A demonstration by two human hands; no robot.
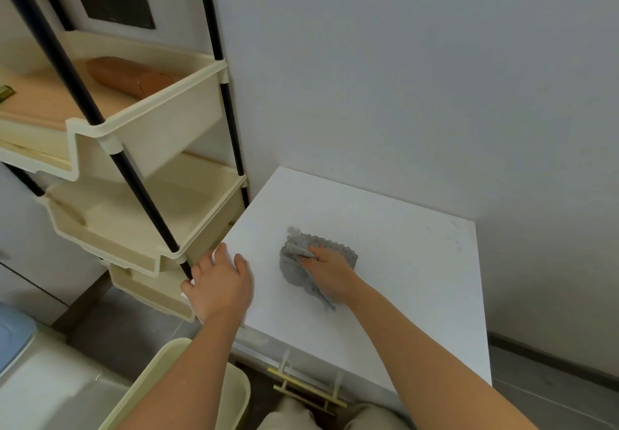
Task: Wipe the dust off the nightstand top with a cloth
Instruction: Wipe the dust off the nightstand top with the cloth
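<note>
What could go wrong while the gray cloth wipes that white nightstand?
The cloth is bunched small under the right hand, so the corners of the nightstand top by the wall might get missed. The left hand sits at the edge right beside the cream shelf rack, so it could bump it.
</note>
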